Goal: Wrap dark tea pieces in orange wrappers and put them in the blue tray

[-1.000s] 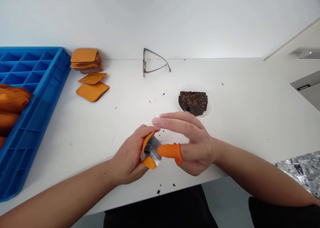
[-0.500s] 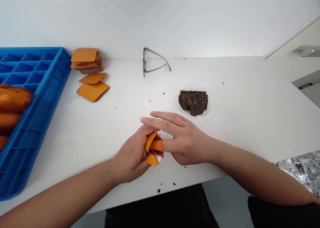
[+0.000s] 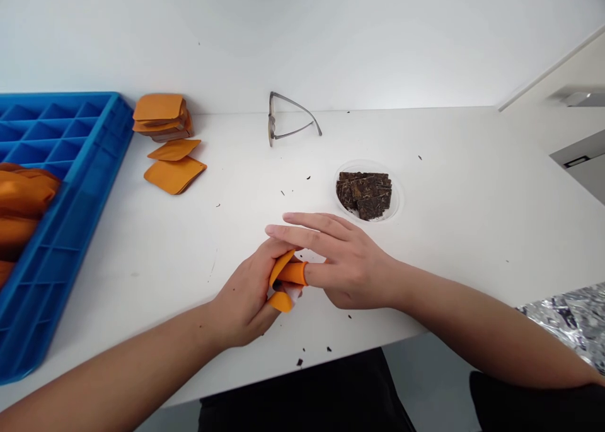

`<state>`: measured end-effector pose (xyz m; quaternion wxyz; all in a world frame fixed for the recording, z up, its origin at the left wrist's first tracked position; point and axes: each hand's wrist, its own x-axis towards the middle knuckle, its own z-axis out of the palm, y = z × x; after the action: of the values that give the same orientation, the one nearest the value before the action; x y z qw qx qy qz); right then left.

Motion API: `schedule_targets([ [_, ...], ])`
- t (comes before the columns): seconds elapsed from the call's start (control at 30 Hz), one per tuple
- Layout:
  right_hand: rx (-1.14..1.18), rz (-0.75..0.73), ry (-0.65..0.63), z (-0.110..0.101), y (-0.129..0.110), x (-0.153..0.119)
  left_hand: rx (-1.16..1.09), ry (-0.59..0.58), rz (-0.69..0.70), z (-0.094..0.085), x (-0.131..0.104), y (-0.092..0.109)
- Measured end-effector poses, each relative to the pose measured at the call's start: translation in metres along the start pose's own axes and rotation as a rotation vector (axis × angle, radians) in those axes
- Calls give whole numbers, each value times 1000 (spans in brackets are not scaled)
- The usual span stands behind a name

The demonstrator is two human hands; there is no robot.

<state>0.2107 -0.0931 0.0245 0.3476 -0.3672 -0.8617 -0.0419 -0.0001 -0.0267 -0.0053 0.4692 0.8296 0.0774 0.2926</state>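
Observation:
My left hand is curled around a small orange paper packet, whose flaps stand apart and show a white lining and a dark spot inside. My right hand reaches in from the right. One of its fingers wears an orange rubber finger cot and presses at the packet's opening. Two other right fingers lie stretched out over the back of my left fingers. The right thumb is hidden, as are most of the left fingertips. Beyond my hands, dark pressed tea pieces are heaped in a clear round dish.
On the left stands a blue divided crate with orange packets in it. Stacked orange packets and loose ones sit beside it. Glasses rest near the wall. Crumbs dot the table. Silver foil is at the right.
The lower flap of the packet has curled inward, and the packet has tilted slightly in my left hand. My right hand has barely moved. The view has shifted a little.

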Motion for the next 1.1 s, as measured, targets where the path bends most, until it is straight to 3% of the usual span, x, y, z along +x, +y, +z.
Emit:
schedule_targets([
  [0.23, 69, 3, 221, -17, 10, 6, 27, 48, -67, -3, -3, 2],
  [0.33, -43, 13, 255, -37, 22, 5, 21, 48, -75, -3, -3, 3],
  [0.4, -185, 115, 249, -50, 32, 2, 17, 54, -79, -2, -3, 3],
  [0.57, -384, 704, 71, -69, 57, -8, -8, 75, -71, -1, -4, 1],
  [0.7, -421, 1014, -8, -86, 63, -10, -27, 50, -80, -2, -6, 0],
  [0.9, -374, 1149, -149, -114, 59, -15, -27, 65, -104, -2, -8, -2],
  [1.1, -286, 1257, -388, -116, 61, -17, -53, 78, -92, 0, -10, -4],
])
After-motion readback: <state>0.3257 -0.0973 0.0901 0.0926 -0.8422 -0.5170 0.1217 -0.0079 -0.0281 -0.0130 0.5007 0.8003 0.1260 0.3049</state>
